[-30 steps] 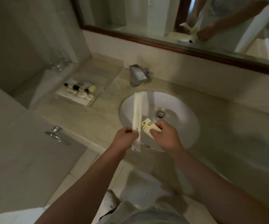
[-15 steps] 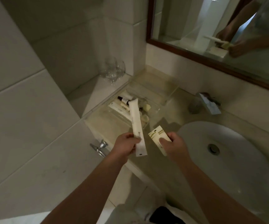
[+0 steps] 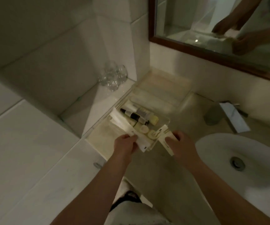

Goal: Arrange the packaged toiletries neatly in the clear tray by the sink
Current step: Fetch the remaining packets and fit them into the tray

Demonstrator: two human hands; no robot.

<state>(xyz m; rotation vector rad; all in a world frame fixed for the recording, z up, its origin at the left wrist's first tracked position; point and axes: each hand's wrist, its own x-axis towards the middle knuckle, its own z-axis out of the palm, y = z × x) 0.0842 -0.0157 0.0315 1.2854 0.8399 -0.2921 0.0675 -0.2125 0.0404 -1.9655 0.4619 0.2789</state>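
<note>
The clear tray (image 3: pixel 166 124) sits on the beige counter left of the sink, holding small dark-capped bottles (image 3: pixel 134 115) and round cream items (image 3: pixel 144 128). My left hand (image 3: pixel 125 144) grips the near end of a long white packet (image 3: pixel 123 123) that lies along the tray's left side. My right hand (image 3: pixel 181 146) holds a smaller cream packet with gold stripes (image 3: pixel 164 136) at the tray's near right corner. Both hands hover at the tray's near edge.
A white sink basin (image 3: pixel 238 161) with a drain lies to the right, a metal faucet (image 3: pixel 233 116) behind it. Clear drinking glasses (image 3: pixel 113 77) stand on a white ledge behind the tray. A wood-framed mirror (image 3: pixel 212 25) hangs above. A metal handle (image 3: pixel 97 164) sits near left.
My view and both hands have shifted left from over the sink to the tray. The long packet has dropped from upright in my hand to lying along the tray's left side.
</note>
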